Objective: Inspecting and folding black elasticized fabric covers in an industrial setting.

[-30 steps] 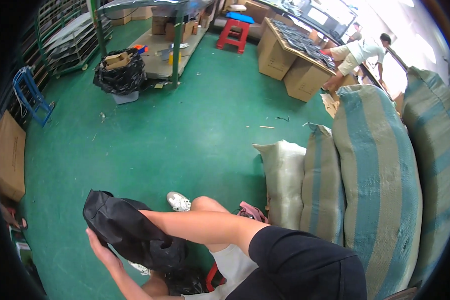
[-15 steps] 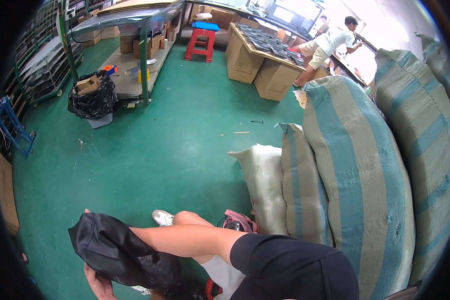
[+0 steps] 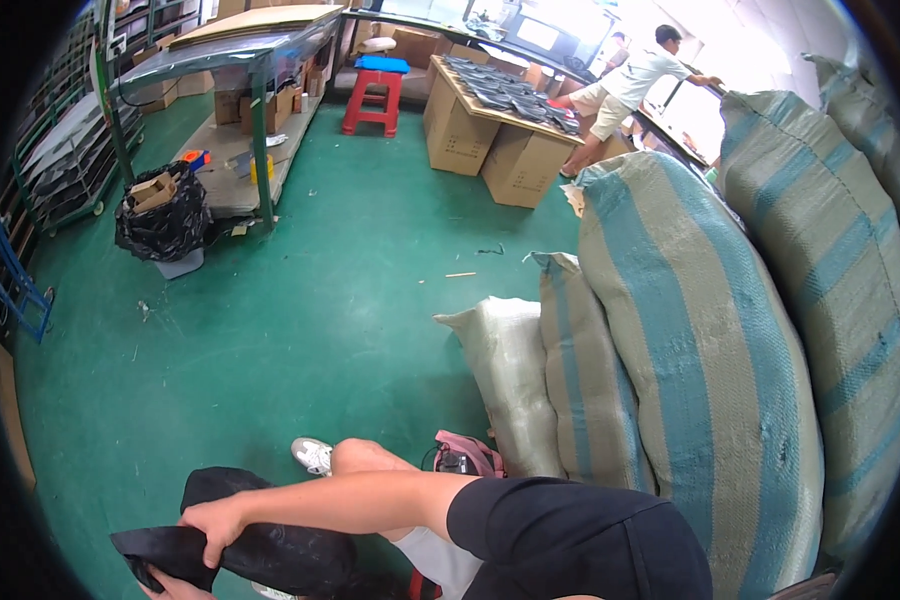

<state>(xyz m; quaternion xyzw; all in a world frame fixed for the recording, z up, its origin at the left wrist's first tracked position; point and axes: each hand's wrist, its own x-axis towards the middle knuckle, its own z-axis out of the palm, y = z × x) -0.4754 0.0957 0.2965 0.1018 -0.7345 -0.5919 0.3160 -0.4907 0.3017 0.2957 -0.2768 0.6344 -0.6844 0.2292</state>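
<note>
A smooth black bag-like piece (image 3: 160, 550), in a soft sheet material, is in both my hands at the lower left. My right hand (image 3: 216, 522) pinches its upper edge, thumb towards me. Lower down, my left hand (image 3: 177, 589) is closed on the near edge and partly cut off by the frame. Behind and beneath my right forearm lies more black material (image 3: 295, 552) over my lap; I cannot tell whether it belongs to the same piece.
Large striped woven sacks (image 3: 710, 350) and a white sack (image 3: 510, 370) stand close on my right, near a pink bag (image 3: 467, 455). Ahead are cartons (image 3: 530, 170) under a board, a red stool (image 3: 375, 100), a lined bin (image 3: 160, 215) and a person (image 3: 620, 85).
My right hand, earlier mostly covered by the black piece, now shows outside it, gripping its edge. The piece has moved lower and folded flatter. The person at the back has stretched out an arm.
</note>
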